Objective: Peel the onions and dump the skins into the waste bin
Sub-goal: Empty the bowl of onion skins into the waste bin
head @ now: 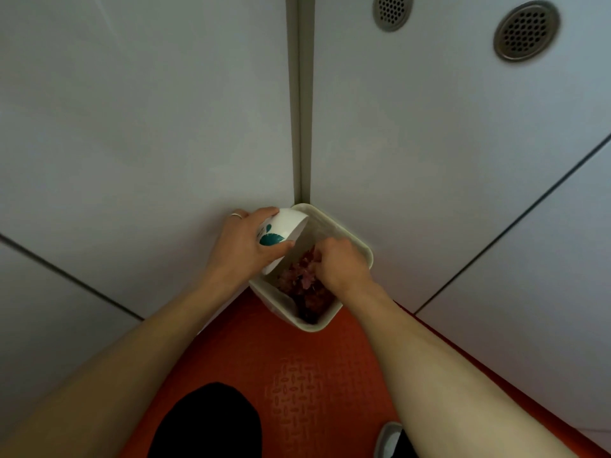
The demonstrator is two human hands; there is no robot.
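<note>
— Orange floor (297, 385) below, pale cabinet doors (148, 127) meeting at centre frame, and the waste bin (358, 249) tucked in that corner.

— The dumping step, clearly. The left hand (243, 247) wraps the tipped white bowl (286, 229), mouth over the bin.

— The right hand (344, 264)?

— Fingers curled down among the purple onion skins (302, 282); whether it pinches any, nobody can tell.

— Next, presumably, scrape out the remainder, keeping the rim over the bin.

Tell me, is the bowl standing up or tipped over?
Tipped. The left hand holds the bowl on its side, mouth facing the bin, where purple skins lie.
</note>
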